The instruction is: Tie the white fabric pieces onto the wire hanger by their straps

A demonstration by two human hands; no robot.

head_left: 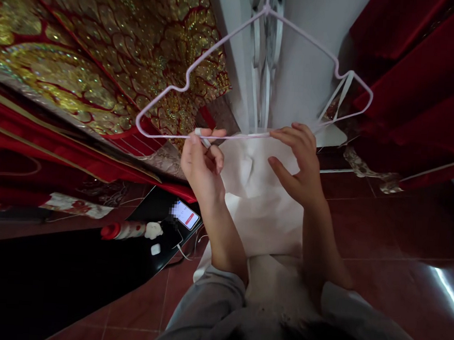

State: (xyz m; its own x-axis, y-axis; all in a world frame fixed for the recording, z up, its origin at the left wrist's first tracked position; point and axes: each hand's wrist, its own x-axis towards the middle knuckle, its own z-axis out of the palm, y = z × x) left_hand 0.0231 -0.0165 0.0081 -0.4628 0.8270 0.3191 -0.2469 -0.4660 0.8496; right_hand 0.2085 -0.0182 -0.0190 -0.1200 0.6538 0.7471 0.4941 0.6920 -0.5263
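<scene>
A pale pink clothes hanger [225, 39] hangs in front of me, its lower bar crossing between my hands. A thin white strap [347, 88] loops over its right shoulder notch. My left hand [206, 166] is at the left part of the bar, thumb and fingers closed on a narrow white strap [205, 142]. At the bar's middle, my right hand [301, 162] has its fingers stretched and apart, fingertips touching the bar or the pale fabric edge there. Cream fabric [270, 219] spreads below the bar; where it is attached is unclear.
Gold-sequined red garments [161, 46] hang at the left, and dark red ones [416, 74] at the right. White metalwork [264, 84] stands behind the hanger. On a black table [68, 273] lie a lit phone [185, 214], a red-capped bottle [124, 230] and a small white case [155, 249].
</scene>
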